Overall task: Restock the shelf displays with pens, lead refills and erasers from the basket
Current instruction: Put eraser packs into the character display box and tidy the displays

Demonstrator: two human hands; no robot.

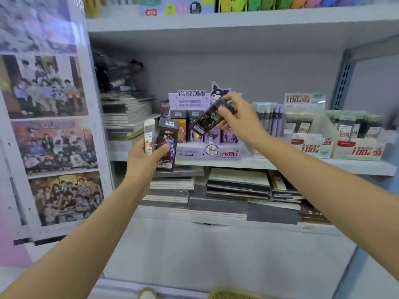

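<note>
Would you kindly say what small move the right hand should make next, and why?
Probably lower the dark box into the purple display: the right hand pinches it, tilted, close in front of its rows of similar boxes, while the left hand holds two more boxes.

Bright and even, lit from overhead; soft shadow beneath the white metal shelf board [216, 23]. Pale glare across the glossy group-photo posters [47, 87]. Smeared by motion blur, worst on the green-and-white cardboard display boxes [358, 147]; bowed at the edges.
</note>
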